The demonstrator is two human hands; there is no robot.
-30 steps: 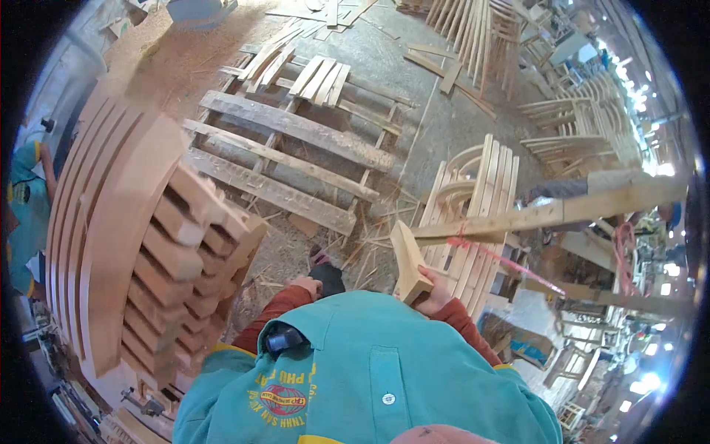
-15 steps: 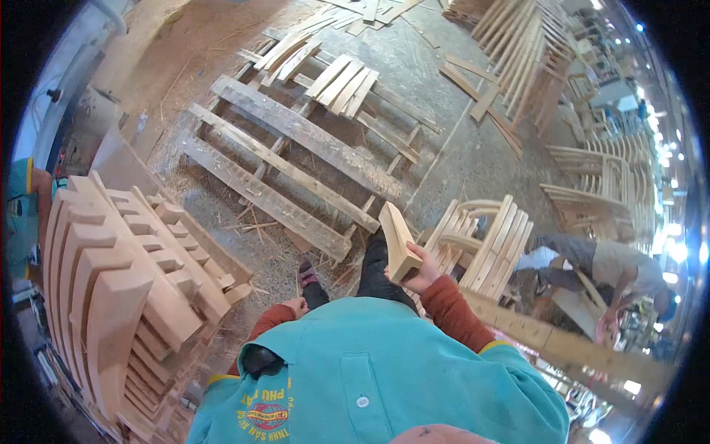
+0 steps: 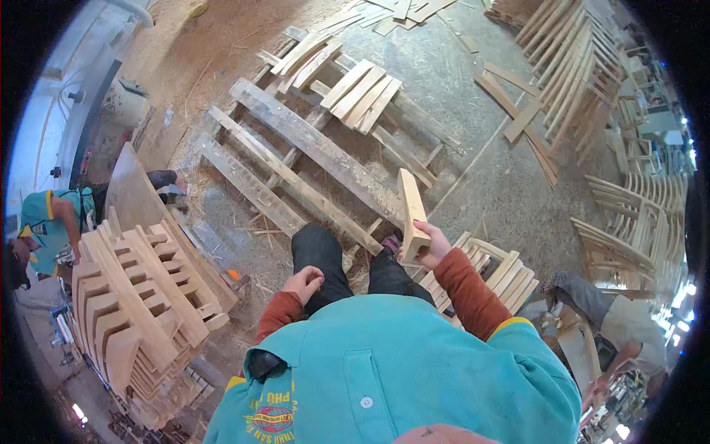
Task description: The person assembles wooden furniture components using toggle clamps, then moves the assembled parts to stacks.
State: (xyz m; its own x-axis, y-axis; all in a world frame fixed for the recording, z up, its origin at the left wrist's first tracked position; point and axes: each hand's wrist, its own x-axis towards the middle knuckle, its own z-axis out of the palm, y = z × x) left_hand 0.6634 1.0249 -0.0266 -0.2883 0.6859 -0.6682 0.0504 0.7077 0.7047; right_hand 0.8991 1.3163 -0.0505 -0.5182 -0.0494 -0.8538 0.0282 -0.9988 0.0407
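Through the head camera I look down over the wearer's teal shirt [image 3: 399,355] to both hands. The right hand [image 3: 433,248] is closed around the lower, thicker end of an angled wooden piece [image 3: 412,214] — fingers lap over its right edge, and the far end points forward, away from the body. I have that piece in front of the right thigh, off the floor, its upper part overlapping the end of a thick beam in my view. The left hand [image 3: 304,283] is beside the left leg [image 3: 320,255], fingers loosely curled; I cannot tell whether they press fully together.

Ahead on the floor I see a rough timber frame [image 3: 318,148], with short slats [image 3: 362,96] lying across its far side. To the right, a slatted wooden stack [image 3: 512,280] sits just beyond the right forearm, partly hidden by it. On my left rises a tall pile of curved wooden parts [image 3: 140,288], and behind it a co-worker in teal [image 3: 53,222] bends with one arm lowered. Another co-worker [image 3: 629,318] stoops at the far right — what those hands do is too small to make out.
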